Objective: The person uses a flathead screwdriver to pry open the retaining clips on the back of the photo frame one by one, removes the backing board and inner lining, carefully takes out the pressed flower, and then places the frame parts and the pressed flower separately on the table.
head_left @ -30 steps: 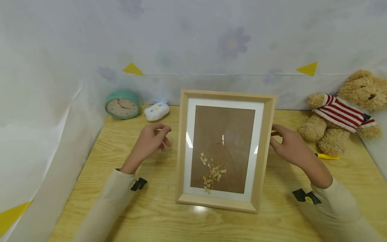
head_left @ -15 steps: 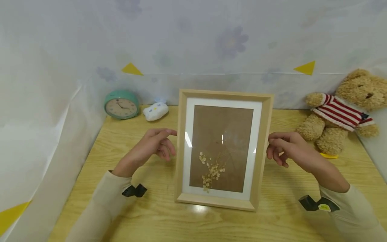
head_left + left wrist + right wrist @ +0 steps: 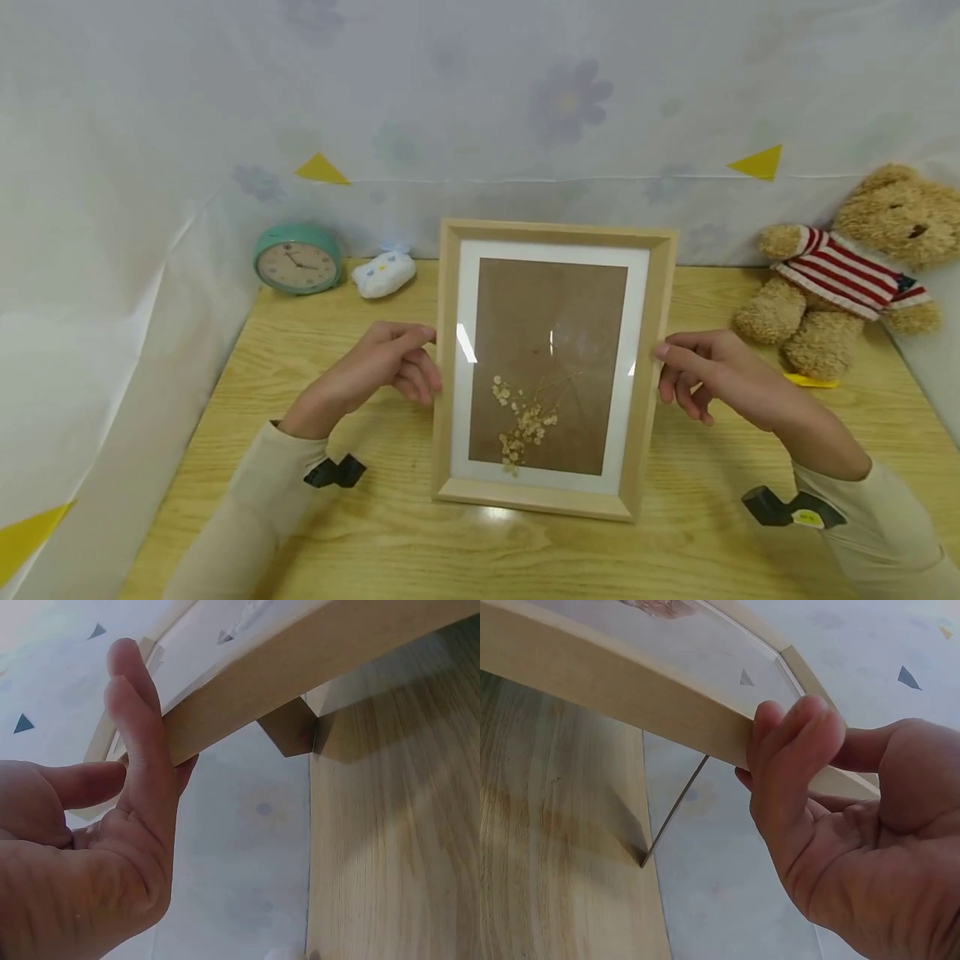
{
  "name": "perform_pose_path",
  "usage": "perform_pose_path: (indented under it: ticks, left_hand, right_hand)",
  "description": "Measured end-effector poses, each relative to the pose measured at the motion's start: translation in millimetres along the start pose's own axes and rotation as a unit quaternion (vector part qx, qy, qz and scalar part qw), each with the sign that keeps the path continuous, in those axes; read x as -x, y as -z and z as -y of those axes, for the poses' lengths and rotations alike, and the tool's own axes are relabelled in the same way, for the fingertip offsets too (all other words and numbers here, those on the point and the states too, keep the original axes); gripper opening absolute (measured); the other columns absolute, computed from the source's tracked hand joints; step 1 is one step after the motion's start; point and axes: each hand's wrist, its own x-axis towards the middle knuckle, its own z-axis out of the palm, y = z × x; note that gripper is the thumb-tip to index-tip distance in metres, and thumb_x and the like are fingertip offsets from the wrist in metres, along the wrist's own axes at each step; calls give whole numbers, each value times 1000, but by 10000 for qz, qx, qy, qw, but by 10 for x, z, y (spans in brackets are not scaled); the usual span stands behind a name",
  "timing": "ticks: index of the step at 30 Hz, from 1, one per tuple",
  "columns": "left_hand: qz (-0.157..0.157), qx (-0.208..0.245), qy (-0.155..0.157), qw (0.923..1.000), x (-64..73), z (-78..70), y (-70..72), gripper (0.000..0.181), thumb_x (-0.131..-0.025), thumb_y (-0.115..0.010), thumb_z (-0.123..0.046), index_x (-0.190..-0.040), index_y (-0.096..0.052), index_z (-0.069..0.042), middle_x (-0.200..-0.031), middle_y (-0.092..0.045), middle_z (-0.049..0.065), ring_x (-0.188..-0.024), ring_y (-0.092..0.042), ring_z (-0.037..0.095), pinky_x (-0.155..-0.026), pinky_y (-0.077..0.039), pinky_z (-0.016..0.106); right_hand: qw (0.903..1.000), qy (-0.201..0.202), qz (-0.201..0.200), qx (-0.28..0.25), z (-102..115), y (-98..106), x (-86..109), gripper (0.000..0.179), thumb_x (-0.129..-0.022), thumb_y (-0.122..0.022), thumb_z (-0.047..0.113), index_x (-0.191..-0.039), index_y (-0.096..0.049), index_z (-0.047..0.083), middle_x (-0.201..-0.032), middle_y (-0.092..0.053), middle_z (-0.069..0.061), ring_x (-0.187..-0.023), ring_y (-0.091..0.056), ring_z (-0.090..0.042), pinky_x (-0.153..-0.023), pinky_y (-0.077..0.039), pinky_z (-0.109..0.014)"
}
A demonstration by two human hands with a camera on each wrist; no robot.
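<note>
Left hand: partly closed; we pinch the side edge of the picture frame between thumb and finger.
Right hand: a matching pinch on the opposite edge, our other fingers loosely curled.
Picture frame: standing on the table, tilted back — its back leg reaches down to the tabletop.
Grip: we do best pressing evenly at matching heights.
Back leg: we should shift both sides together — otherwise it might scrape or fold.
</note>
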Motion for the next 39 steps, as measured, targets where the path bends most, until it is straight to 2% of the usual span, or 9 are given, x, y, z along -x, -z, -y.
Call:
perform_pose_path:
  ticks: [4, 8, 11, 15, 18, 22, 27, 34, 39]
  left_hand:
    - [67, 53, -22, 10000, 10, -19, -12, 46, -109, -38, -25, -134, -45, 12, -77, -72, 13, -66, -73, 24, -65, -59, 45]
    - [90, 184, -32, 9998, 29, -5, -22, 54, -109, -39, -25, -148, -31, 12, -80, -73, 17, -69, -74, 26, -67, -59, 46]
    - [65, 228, -64, 9997, 41, 0, -32, 54, -109, -39, -24, -150, -30, 11, -82, -73, 19, -71, -74, 28, -67, -59, 47]
    - [86, 255, -111, 9996, 72, 2, -43, 52, -110, -39, -22, -148, -32, 12, -85, -73, 21, -74, -75, 28, -68, -60, 45]
    - [118, 220, -160, 9996, 99, -3, -50, 51, -110, -39, -22, -145, -35, 15, -87, -74, 22, -76, -75, 28, -71, -59, 46]
    - [134, 130, -251, 9995, 127, -20, -63, 51, -110, -41, -23, -142, -39, 16, -89, -74, 23, -78, -75, 30, -71, -59, 46]
    - [62, 121, -303, 9994, 151, -39, -82, 51, -109, -42, -24, -142, -41, 16, -89, -73, 24, -78, -75, 31, -70, -60, 44]
    - [-188, 17, -511, 9985, 164, -72, -92, 47, -109, -44, -26, -129, -55, 15, -88, -74, 23, -77, -75, 32, -72, -58, 49]
    - [-355, -43, -674, 9971, 201, -114, -100, 45, -109, -44, -25, -131, -56, 12, -86, -74, 21, -76, -75, 32, -70, -58, 49]
  right_hand:
    - [9999, 86, -62, 104, 1, -18, 8, 41, -110, -40, 23, -102, -59, -12, -77, -65, -18, -48, -55, -28, -43, -48, -42]
    - [9997, 121, -121, 149, 6, -48, 30, 42, -111, -40, 22, -101, -60, -13, -76, -66, -21, -46, -56, -27, -44, -50, -41]
    - [9996, 114, -174, 212, 22, -67, 59, 43, -111, -39, 23, -102, -60, -14, -76, -67, -19, -46, -56, -26, -45, -50, -41]
    - [9993, 82, -210, 286, 46, -92, 107, 45, -111, -38, 23, -119, -55, -18, -78, -70, -15, -46, -58, -27, -44, -50, -41]
    - [9995, 14, -182, 261, 69, -110, 135, 49, -111, -37, 23, -133, -44, -20, -81, -73, -15, -47, -61, -28, -44, -51, -41]
    - [9996, 6, -129, 265, 100, -126, 160, 52, -111, -36, 23, -140, -37, -21, -83, -74, -14, -48, -63, -29, -43, -51, -41]
    - [9988, 233, -141, 399, 121, -136, 194, 46, -111, -35, 19, -136, -42, -20, -84, -75, -12, -49, -64, -27, -43, -51, -40]
    - [9952, 687, -409, 565, 171, -170, 223, 34, -111, -36, 13, -115, -56, -15, -82, -75, -11, -55, -68, -26, -44, -52, -38]
    - [9895, 1122, -590, 690, 207, -188, 238, 29, -109, -36, 5, -106, -60, -12, -81, -75, -10, -61, -71, -24, -46, -53, -37]
